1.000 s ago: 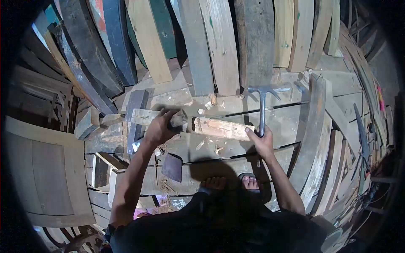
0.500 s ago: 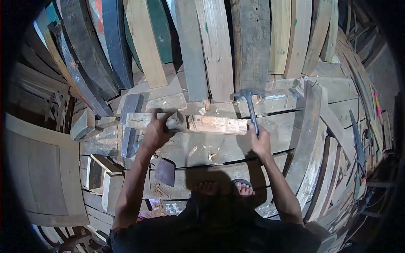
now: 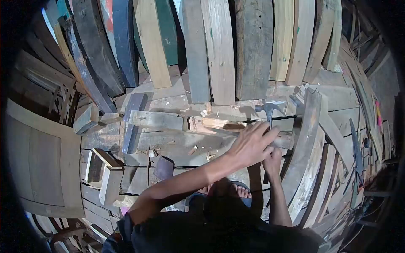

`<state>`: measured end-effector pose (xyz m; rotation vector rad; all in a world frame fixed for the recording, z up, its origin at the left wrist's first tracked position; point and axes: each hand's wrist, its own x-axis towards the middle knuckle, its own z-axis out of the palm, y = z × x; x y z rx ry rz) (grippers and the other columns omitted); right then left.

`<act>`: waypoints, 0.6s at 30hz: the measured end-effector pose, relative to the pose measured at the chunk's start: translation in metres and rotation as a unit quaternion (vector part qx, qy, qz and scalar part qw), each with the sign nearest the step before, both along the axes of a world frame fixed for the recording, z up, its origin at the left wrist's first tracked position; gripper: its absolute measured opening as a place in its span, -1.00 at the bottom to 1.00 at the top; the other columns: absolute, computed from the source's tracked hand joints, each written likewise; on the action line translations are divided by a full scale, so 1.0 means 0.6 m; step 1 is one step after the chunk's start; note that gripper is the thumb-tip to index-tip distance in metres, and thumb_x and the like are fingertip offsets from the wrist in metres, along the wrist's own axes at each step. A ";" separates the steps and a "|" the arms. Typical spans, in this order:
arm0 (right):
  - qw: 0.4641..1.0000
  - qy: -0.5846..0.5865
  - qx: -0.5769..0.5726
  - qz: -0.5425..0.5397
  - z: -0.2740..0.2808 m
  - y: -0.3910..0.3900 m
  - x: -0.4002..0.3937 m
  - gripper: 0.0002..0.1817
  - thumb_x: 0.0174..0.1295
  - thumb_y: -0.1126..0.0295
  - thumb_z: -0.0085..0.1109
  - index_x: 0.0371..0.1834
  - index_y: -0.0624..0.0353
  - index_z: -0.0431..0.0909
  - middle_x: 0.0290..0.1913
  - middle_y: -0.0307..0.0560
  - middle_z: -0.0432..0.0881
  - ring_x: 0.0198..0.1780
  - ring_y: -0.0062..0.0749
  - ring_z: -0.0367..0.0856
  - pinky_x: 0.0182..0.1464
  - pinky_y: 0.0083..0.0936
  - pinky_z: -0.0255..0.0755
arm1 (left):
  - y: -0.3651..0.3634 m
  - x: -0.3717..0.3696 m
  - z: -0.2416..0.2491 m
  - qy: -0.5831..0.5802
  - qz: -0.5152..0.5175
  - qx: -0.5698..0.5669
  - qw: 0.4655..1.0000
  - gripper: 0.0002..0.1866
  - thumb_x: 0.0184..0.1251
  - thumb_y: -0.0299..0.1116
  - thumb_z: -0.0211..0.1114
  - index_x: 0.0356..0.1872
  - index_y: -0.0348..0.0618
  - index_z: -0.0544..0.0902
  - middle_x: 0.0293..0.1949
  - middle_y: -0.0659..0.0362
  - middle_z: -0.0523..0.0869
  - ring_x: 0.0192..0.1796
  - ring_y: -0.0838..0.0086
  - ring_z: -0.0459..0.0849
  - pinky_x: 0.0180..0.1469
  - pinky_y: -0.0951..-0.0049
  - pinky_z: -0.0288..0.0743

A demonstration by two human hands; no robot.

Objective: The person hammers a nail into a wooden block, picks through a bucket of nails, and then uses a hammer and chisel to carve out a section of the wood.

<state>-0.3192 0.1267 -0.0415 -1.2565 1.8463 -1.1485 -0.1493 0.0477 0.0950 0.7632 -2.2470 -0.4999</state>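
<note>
My left hand (image 3: 253, 145) reaches across to the right, its fingers bent around the handle of a claw hammer (image 3: 269, 110), just below the head. Close beneath it, my right hand (image 3: 273, 162) is closed; a dark handle end shows below its fingers, but which tool it belongs to is unclear. A thick rounded wooden piece (image 3: 284, 140) sticks out to the right beyond both hands. Left of the hands, a pale wood block (image 3: 217, 123) lies at an angle over a lighter piece. Farther left, a greyish block (image 3: 156, 120) rests across a dark bar (image 3: 134, 126).
Long boards (image 3: 217, 50) stand in a row at the far side. Wood chips and a brown flat piece (image 3: 163, 168) lie on the plank floor (image 3: 179, 147). Leaning boards (image 3: 301, 156) flank the right side, and a panelled door (image 3: 44, 168) the left.
My left hand has moved from the left blocks across to the hammer. The hammer and my right hand have shifted right. The rounded piece is now at the right, and the pale block is tilted.
</note>
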 end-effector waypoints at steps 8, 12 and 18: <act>0.998 -0.018 0.036 -0.045 -0.054 0.031 -0.054 -0.62 0.53 0.33 0.19 0.23 0.41 0.66 0.08 0.27 0.81 0.15 -0.05 0.79 0.24 -0.16 0.55 | -0.026 -0.031 -0.006 0.008 -0.063 0.103 0.993 -0.57 -0.01 -0.30 0.57 -0.12 -0.26 0.64 -0.31 -0.11 0.74 -0.26 -0.05 0.79 -0.18 0.02 0.66; 0.992 -0.001 0.093 -0.079 -0.008 0.027 -0.045 -0.63 0.55 0.31 0.18 0.05 0.52 0.68 -0.14 0.32 0.81 -0.03 -0.10 0.79 0.07 -0.18 0.57 | -0.055 -0.027 -0.030 -0.002 -0.067 0.175 0.982 -0.62 -0.02 -0.28 0.58 -0.21 -0.24 0.68 -0.45 -0.16 0.75 -0.33 -0.14 0.80 -0.27 0.00 0.65; 0.996 0.002 0.067 -0.060 -0.007 0.037 -0.052 -0.56 0.64 0.20 0.07 0.00 0.51 0.64 -0.29 0.12 0.73 -0.23 -0.32 0.59 -0.11 -0.19 0.50 | -0.048 -0.024 -0.072 -0.011 -0.062 0.108 0.992 -0.54 0.00 -0.22 0.64 -0.13 -0.24 0.66 -0.49 -0.19 0.73 -0.36 -0.18 0.79 -0.26 -0.03 0.67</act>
